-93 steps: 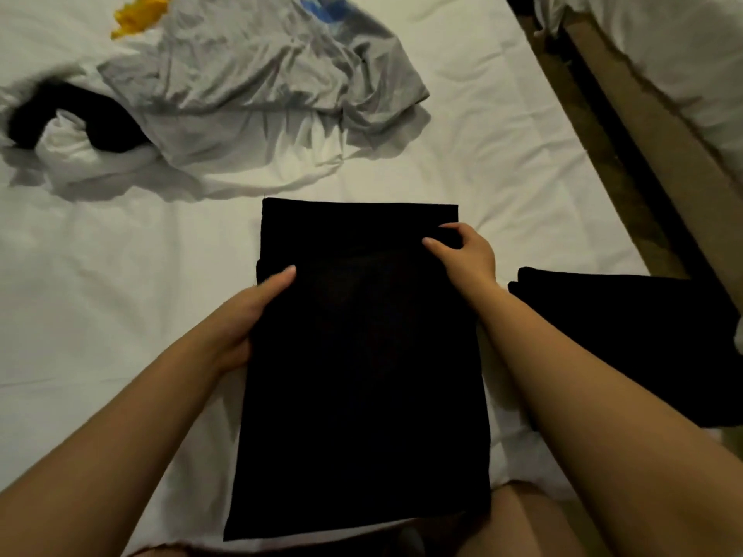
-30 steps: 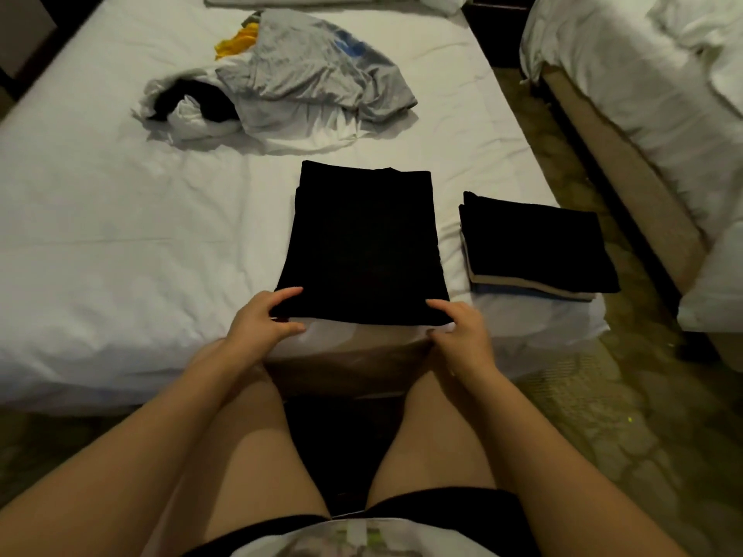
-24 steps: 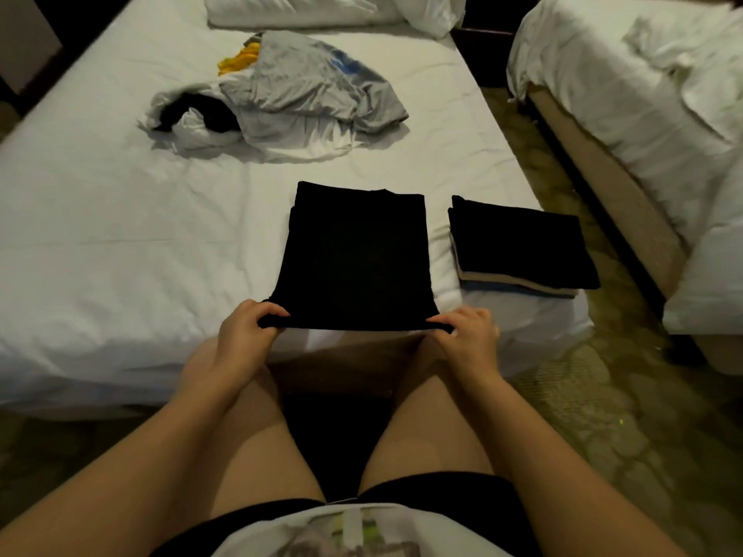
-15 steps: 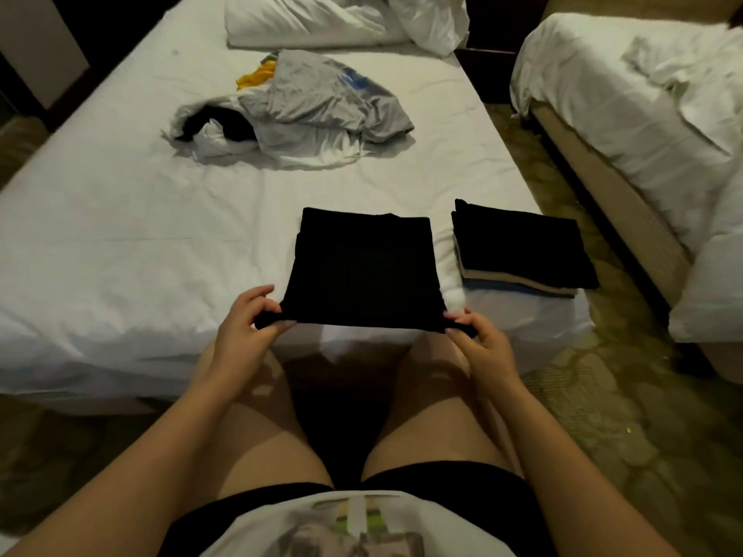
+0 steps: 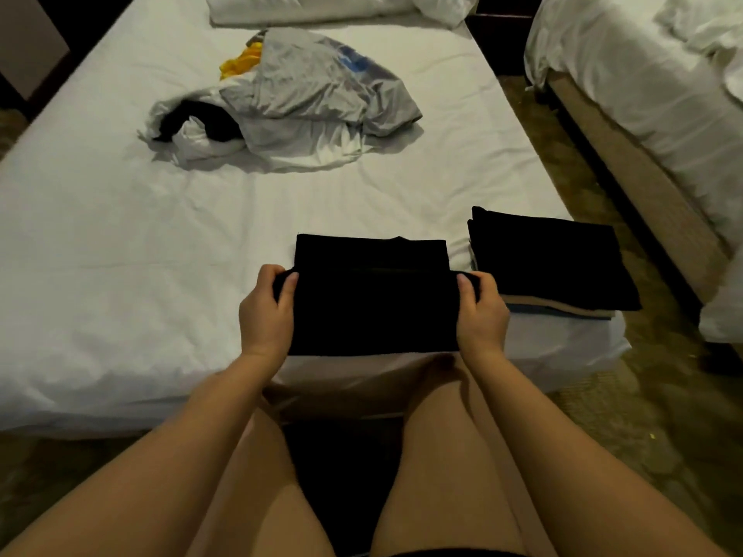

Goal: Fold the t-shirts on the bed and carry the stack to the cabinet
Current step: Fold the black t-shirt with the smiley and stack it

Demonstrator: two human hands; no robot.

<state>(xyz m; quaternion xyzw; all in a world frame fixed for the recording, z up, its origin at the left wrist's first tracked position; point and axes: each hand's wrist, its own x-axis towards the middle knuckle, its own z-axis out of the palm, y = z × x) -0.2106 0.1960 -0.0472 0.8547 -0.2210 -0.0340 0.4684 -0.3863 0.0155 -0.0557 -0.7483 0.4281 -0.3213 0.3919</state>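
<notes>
A black t-shirt [image 5: 372, 299] lies near the foot edge of the white bed [image 5: 120, 243], its near half lifted and doubled over towards the far half. My left hand [image 5: 265, 311] grips its left corner and my right hand [image 5: 480, 311] grips its right corner. Just to the right sits a stack of folded shirts [image 5: 551, 261], black on top with tan and blue layers beneath. Further up the bed lies a heap of unfolded shirts [image 5: 297, 102]: grey, white, black and yellow.
Rumpled white bedding [image 5: 333, 6] lies at the head of the bed. A second bed [image 5: 651, 94] stands to the right across a narrow patterned floor aisle [image 5: 583, 186]. My bare legs are against the bed's foot edge.
Both hands took hold of the black shirt's near corners, lifted that edge and carried it away from me over the far half. The view tilted up.
</notes>
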